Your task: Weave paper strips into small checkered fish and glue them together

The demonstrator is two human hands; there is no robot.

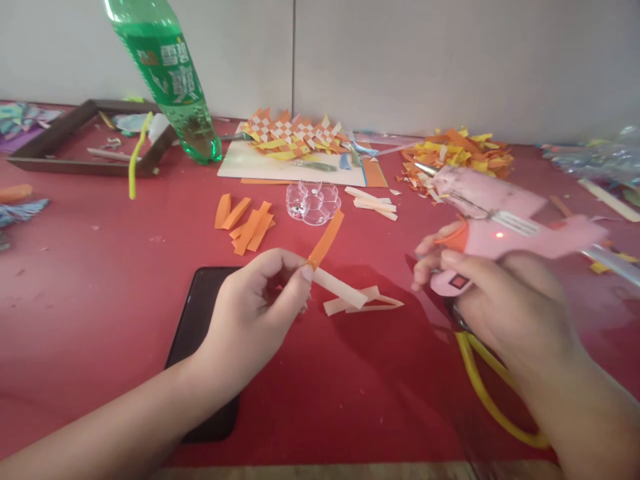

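Observation:
My left hand point(265, 300) pinches the lower end of an orange paper strip point(327, 237) between thumb and forefinger. A cream strip point(340, 288) runs from the same fingertips down to the right. Below it, folded cream strips point(373, 303) lie on the red table point(350, 400). Wrapped round the handle of a pink glue gun point(525, 233) is my right hand point(505, 307). The gun's metal nozzle points up and left, and a small red light glows on its side. Orange strips point(253, 230) and cream strips point(373, 202) lie in small groups beyond my hands.
A black phone point(200, 333) lies under my left forearm. Farther back are a green bottle point(170, 80), a dark frame point(70, 167), a clear compartment dish point(314, 203), woven paper pieces point(295, 137) and a scrap pile point(460, 157). A yellow cord point(480, 393) loops below my right hand.

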